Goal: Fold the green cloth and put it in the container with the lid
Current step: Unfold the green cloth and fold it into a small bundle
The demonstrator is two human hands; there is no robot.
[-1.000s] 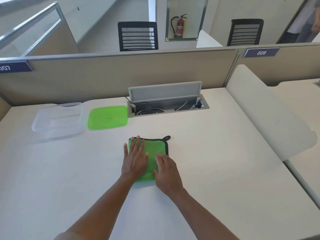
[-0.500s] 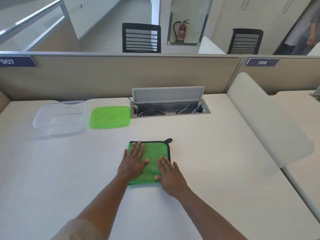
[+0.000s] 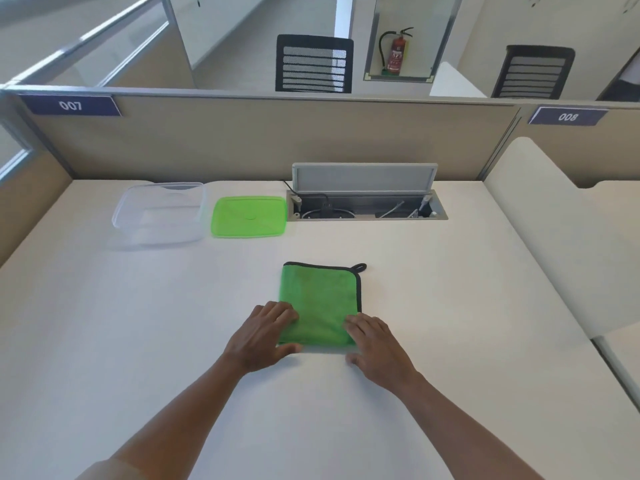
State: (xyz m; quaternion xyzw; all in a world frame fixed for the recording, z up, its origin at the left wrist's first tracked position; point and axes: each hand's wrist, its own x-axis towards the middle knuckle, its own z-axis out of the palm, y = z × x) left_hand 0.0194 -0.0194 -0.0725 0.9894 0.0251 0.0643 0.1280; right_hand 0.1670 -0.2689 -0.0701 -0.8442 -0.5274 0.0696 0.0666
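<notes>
While each grip covers a near corner of the green cloth [image 3: 320,303], left hand [image 3: 263,336] and right hand [image 3: 375,344] hide any pinch.

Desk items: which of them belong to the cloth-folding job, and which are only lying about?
Belong to the job:
green cloth
clear container
green lid

Only lying about:
open cable box
desk number signs
fire extinguisher
chairs

Open-plan office, numbered partitions [image 3: 71,105] (007, 008), mesh chairs [image 3: 313,64], desk [image 3: 450,306]
</notes>
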